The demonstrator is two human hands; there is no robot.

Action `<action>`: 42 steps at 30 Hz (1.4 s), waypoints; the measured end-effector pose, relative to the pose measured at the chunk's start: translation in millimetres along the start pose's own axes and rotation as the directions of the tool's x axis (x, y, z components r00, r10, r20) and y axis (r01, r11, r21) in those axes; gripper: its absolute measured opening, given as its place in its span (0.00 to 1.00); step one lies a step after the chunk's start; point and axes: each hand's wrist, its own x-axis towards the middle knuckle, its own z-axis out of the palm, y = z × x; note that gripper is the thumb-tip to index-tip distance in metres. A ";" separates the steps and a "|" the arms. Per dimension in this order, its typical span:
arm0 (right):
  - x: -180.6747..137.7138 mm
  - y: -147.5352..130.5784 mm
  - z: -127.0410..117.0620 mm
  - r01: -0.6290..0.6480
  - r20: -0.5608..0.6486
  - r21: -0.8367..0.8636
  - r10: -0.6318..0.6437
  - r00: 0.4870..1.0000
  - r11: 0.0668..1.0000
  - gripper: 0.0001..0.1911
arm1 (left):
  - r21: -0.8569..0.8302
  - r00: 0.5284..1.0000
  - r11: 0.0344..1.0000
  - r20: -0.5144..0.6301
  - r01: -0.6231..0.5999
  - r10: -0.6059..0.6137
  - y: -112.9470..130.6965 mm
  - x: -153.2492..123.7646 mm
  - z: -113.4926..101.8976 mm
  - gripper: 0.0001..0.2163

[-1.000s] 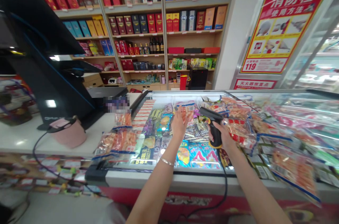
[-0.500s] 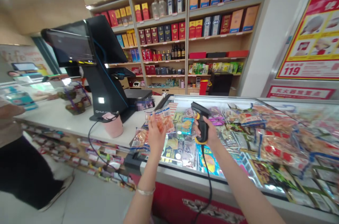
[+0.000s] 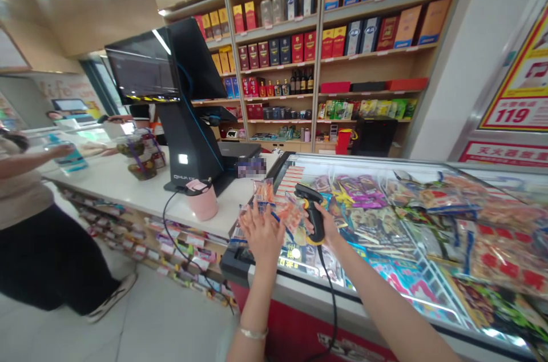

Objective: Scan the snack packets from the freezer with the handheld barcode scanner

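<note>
My left hand (image 3: 264, 232) has its fingers spread over small clear packets of orange-coloured food at the corner of the glass-topped freezer. One snack packet (image 3: 264, 189) shows just beyond the fingertips. Another snack packet (image 3: 291, 214) lies to the right, close to the scanner. Part of a third is covered by my left fingers. My right hand (image 3: 329, 226) is wrapped around the handle of a black and yellow barcode scanner (image 3: 315, 220), whose head points left above the packets. Its black cord (image 3: 329, 288) hangs down the freezer front.
Left of the freezer runs a white counter (image 3: 231, 202) with a pink cup (image 3: 202, 201) and a black checkout terminal (image 3: 188, 139). Bagged goods fill the freezer (image 3: 385, 225). Another person (image 3: 25, 202) stands at far left, an arm by a blue bottle (image 3: 68, 156).
My left hand has let go of the packet it held up and its fingers have spread lower over the packets. The scanner has moved slightly left and down. The view has shifted left.
</note>
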 end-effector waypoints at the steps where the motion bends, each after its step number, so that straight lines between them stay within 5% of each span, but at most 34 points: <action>1: -0.4 0.1 -0.5 -0.011 0.008 -0.003 0.011 1.000 1.000 0.23 | 0.009 1.000 1.000 -0.001 0.006 -0.006 -0.3 0.3 0.2 0.21; 18: -3.1 -3.4 4.9 -0.036 0.014 0.052 0.036 0.999 0.998 0.22 | 0.040 0.999 0.999 0.018 0.025 -0.026 -4.3 -0.8 6.5 0.15; 26: -9.1 -19.0 5.0 0.179 -0.087 0.067 -0.173 0.981 0.982 0.19 | 0.041 1.000 0.999 0.005 0.024 -0.024 -3.8 -0.5 6.9 0.16; 33: -54.8 -81.1 -3.1 0.374 -0.160 -0.027 -0.373 0.914 0.927 0.17 | 0.002 1.000 1.000 0.002 0.016 -0.016 0.2 4.6 1.7 0.18; 37: -104.9 -126.2 -24.7 0.471 -0.216 -0.182 -0.502 0.837 0.863 0.17 | -0.102 0.999 0.995 -0.038 -0.016 0.012 29.7 19.6 0.1 0.23; 42: -167.1 -167.2 -56.7 0.483 -0.310 -0.333 -0.578 0.755 0.810 0.17 | -0.380 0.982 0.906 -0.032 -0.184 0.185 121.9 32.0 4.5 0.23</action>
